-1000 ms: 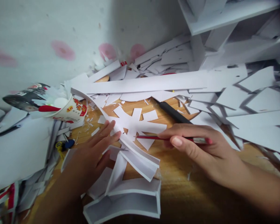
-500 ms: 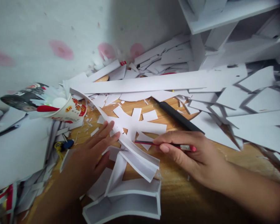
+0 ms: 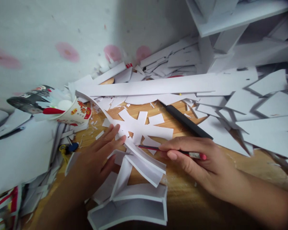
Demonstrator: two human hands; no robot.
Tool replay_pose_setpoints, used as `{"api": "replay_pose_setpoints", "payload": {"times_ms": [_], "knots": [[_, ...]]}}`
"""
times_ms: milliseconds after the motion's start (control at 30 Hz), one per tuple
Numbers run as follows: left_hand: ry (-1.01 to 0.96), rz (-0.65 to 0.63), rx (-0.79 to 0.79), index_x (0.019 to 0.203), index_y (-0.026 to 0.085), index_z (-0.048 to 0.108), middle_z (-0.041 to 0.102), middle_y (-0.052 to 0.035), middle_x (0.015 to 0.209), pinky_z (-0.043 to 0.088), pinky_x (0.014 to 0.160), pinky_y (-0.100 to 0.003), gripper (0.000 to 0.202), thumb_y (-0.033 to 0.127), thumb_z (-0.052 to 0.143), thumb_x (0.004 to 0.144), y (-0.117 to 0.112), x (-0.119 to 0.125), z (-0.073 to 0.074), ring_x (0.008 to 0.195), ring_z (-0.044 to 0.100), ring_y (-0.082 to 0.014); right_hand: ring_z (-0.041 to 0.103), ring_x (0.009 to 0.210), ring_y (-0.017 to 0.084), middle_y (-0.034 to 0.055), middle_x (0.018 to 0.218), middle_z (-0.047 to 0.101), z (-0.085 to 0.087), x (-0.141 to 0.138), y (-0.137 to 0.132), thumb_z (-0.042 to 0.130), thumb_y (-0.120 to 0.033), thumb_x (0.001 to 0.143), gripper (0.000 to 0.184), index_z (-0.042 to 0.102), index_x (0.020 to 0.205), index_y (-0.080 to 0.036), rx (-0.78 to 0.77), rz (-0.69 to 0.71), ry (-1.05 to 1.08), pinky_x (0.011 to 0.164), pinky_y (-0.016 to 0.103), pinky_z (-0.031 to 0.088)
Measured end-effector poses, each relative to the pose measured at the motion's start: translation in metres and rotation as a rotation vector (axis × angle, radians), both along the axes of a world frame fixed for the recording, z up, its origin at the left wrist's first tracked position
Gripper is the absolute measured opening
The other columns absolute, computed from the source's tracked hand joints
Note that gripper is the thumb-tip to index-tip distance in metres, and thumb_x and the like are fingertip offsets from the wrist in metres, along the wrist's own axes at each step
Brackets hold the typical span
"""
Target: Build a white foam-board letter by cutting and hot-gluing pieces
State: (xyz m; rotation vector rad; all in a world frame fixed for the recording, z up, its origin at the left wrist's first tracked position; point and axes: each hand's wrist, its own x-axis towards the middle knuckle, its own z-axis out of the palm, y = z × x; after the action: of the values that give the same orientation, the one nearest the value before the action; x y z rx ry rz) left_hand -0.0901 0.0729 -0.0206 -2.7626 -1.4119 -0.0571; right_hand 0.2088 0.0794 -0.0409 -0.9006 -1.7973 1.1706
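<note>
Pinching a red-and-black pencil [image 3: 150,148] between thumb and forefinger, the right hand [image 3: 201,163] has a firm, closed-up grip, with the pencil's tip pointing left at the edge of a curved white strip [image 3: 144,155]; whether tip and strip touch is hard to tell. The left hand [image 3: 96,159] lies with its fingers stretched out and slightly spread, their tips resting on the strip, its grip loose and closed around nothing. The strip runs slantwise across the wooden bench [image 3: 189,198], from near a paper cup [image 3: 74,115] down to the space between the two hands, and it lies over part of a white cutout [image 3: 139,126] with several arms. Below the strip's lower end stands a white box-like frame [image 3: 153,191] with a hollow front. A black-handled tool [image 3: 187,123] lies just beyond the right hand, its narrow end towards a long straight white strip [image 3: 153,86] that crosses the back of the bench. The cup, printed in red, is tipped over on the left, with a red handle [image 3: 53,111] at its mouth. White offcuts [image 3: 244,99] are heaped on the right.
</note>
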Motion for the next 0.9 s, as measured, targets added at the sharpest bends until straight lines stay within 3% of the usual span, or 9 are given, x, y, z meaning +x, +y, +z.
{"api": "replay_pose_setpoints", "payload": {"times_ms": [133,267,400,500,667,833,900], "knots": [[0.006,0.012,0.013,0.140,0.026,0.044,0.036,-0.0053,0.157,0.044,0.110,-0.038,0.052,0.016,0.046,0.089,-0.001,0.001,0.001,0.141,0.039,-0.0236,0.073,0.082,0.017,0.0039,0.094,0.078,0.006,0.003,-0.002,0.057,-0.019,0.093,0.017,0.074,0.095,-0.022,-0.019,-0.044,0.084,0.068,0.022,0.057],[0.008,0.018,0.022,0.139,0.024,0.046,0.039,-0.0079,0.155,0.046,0.109,-0.039,0.050,0.018,0.046,0.089,-0.003,0.003,0.003,0.139,0.042,-0.0251,0.073,0.076,0.016,-0.0007,0.081,0.077,0.009,0.008,-0.004,0.061,-0.022,0.092,0.015,0.074,0.097,-0.028,-0.161,-0.093,0.286,0.068,0.023,0.058],[-0.027,0.028,0.066,0.134,0.024,0.051,0.046,-0.0089,0.150,0.044,0.111,-0.043,0.046,0.015,0.048,0.089,-0.001,0.010,0.003,0.138,0.044,-0.0261,0.069,0.081,0.018,0.0003,0.084,0.073,0.002,0.011,-0.001,0.057,-0.028,0.096,0.016,0.072,0.099,-0.030,-0.202,-0.296,0.476,0.076,0.031,0.057],[-0.100,0.048,0.164,0.117,0.024,0.060,0.062,-0.0084,0.130,0.042,0.110,-0.048,0.032,0.015,0.055,0.087,0.001,0.017,0.003,0.131,0.050,-0.0277,0.065,0.082,0.018,0.0017,0.087,0.069,-0.002,0.013,0.008,0.057,-0.028,0.095,0.014,0.070,0.101,-0.028,-0.062,-0.418,0.296,0.075,0.033,0.053],[-0.136,0.020,0.279,0.090,0.022,0.060,0.070,-0.0055,0.100,0.044,0.104,-0.052,0.011,0.012,0.059,0.086,0.004,0.025,0.005,0.115,0.061,-0.0269,0.063,0.090,0.024,0.0091,0.099,0.066,-0.005,0.023,0.027,0.058,-0.032,0.092,0.023,0.067,0.110,-0.021,0.288,-0.352,-0.230,0.080,0.039,0.053],[-0.175,-0.014,0.335,0.084,0.022,0.058,0.073,-0.0022,0.092,0.041,0.107,-0.051,0.014,0.008,0.057,0.087,0.002,0.031,0.011,0.104,0.068,-0.0220,0.057,0.114,0.037,0.0195,0.125,0.059,-0.016,0.032,0.040,0.057,-0.036,0.089,0.043,0.061,0.126,-0.014,0.444,-0.461,-0.550,0.095,0.056,0.049],[-0.204,-0.023,0.382,0.084,0.022,0.058,0.074,-0.0021,0.093,0.042,0.107,-0.051,0.015,0.006,0.056,0.086,0.000,0.033,0.016,0.103,0.069,-0.0211,0.050,0.125,0.039,0.0200,0.136,0.053,-0.013,0.030,0.035,0.059,-0.038,0.089,0.046,0.060,0.128,-0.015,0.488,-0.486,-0.546,0.102,0.060,0.043]]}}
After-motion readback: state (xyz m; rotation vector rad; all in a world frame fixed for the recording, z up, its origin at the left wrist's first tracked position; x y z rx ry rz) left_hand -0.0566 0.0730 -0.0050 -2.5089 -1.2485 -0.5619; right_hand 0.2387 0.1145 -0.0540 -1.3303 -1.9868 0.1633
